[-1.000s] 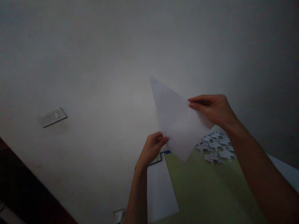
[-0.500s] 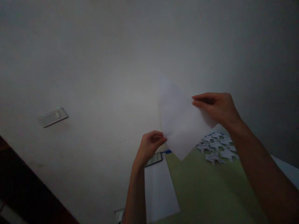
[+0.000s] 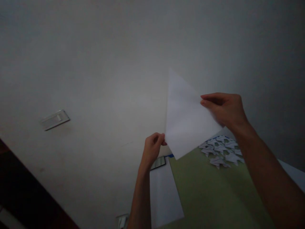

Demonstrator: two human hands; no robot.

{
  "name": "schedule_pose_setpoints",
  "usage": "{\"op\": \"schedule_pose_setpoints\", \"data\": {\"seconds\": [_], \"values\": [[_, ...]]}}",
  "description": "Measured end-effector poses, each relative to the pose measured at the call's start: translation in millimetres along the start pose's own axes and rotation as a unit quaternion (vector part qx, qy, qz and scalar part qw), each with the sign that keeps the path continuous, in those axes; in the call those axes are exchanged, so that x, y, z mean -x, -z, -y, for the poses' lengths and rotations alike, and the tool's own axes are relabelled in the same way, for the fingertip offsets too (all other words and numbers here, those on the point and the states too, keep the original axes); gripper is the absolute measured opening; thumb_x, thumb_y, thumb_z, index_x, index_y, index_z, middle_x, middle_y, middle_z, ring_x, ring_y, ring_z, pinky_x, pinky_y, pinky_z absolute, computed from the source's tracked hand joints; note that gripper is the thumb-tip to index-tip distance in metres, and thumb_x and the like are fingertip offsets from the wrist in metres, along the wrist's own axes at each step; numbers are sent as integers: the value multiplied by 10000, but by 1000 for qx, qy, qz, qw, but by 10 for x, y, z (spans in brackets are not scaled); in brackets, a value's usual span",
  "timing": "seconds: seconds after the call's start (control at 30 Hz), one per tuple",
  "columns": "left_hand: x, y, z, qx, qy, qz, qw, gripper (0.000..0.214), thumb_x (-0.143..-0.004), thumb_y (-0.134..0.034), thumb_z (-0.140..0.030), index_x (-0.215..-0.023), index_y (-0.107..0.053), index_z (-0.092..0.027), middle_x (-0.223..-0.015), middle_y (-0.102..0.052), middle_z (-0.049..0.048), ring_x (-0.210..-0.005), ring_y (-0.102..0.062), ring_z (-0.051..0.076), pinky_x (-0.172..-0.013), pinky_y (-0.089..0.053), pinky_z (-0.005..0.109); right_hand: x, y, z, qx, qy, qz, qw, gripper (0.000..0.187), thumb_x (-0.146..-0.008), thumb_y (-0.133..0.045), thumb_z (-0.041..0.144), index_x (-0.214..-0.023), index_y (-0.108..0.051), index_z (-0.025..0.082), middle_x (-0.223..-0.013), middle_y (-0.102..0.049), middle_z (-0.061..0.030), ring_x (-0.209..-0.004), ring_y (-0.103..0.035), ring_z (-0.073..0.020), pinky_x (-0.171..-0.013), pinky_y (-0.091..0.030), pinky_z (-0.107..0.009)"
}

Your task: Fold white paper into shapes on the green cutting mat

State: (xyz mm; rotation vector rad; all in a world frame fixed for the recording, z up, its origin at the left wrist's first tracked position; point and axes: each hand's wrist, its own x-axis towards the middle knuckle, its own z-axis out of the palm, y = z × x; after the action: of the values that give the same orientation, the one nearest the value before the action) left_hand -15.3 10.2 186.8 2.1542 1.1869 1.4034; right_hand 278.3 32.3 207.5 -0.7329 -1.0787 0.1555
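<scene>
A plain white sheet of paper (image 3: 188, 117) is held up in the air, tilted with one corner pointing upward. My right hand (image 3: 227, 109) pinches its upper right edge between thumb and fingertips. At the sheet's left edge, my left hand (image 3: 153, 146) has its fingers closed in a pinch; the exact contact is hard to make out in the dim light. Behind and below the sheet, several small folded white paper shapes (image 3: 220, 149) lie in a cluster, partly hidden by the sheet and my right forearm.
The folded shapes rest on a green surface (image 3: 209, 190). White paper (image 3: 166, 197) lies along its left side, with a dark-edged flat object (image 3: 158, 163) at its far end. A pale wall (image 3: 107, 79) carries a switch plate (image 3: 56, 120). More white paper (image 3: 292, 171) shows at right.
The sheet has turned slightly, its lower corner swinging left and its top corner shifting right. My right hand has moved slightly right and up; my left hand stays nearly in place.
</scene>
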Motion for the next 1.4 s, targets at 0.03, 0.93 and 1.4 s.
{"op": "schedule_pose_setpoints", "data": {"seconds": [0.03, 0.93, 1.4], "values": [[-6, 11, 48, -8, -4, -7, 1000, 388, -908, -607, -476, -685, -631, -160, -642, -669, 26, -648, -629, 144, -674, -473, 260, -11, 25, -38, 3, -4, -12, 1000, 190, -738, -802, 284, -918, -798, 225, -866, -792, -62, -776, -735, -237, -719, -598, -375], [28, -155, -40, 61, -34, -101, 992, 263, -783, -785, -405, -835, -670, -174, -803, -669, 23, -751, -620, 138, -710, -517, 256, 0, -30, 28, -28, 7, 15, 999, 175, -754, -810, 268, -927, -788, 267, -881, -782, -31, -833, -738, -253, -809, -591, -441], [37, -150, -75, -56, -32, -31, 997, 304, -891, -640, -436, -752, -674, -167, -676, -660, 17, -635, -572, 135, -615, -418, 248, -5, 13, -43, -25, -25, 11, 999, 184, -736, -811, 176, -913, -807, 223, -892, -797, -68, -810, -728, -233, -777, -577, -372]]}}
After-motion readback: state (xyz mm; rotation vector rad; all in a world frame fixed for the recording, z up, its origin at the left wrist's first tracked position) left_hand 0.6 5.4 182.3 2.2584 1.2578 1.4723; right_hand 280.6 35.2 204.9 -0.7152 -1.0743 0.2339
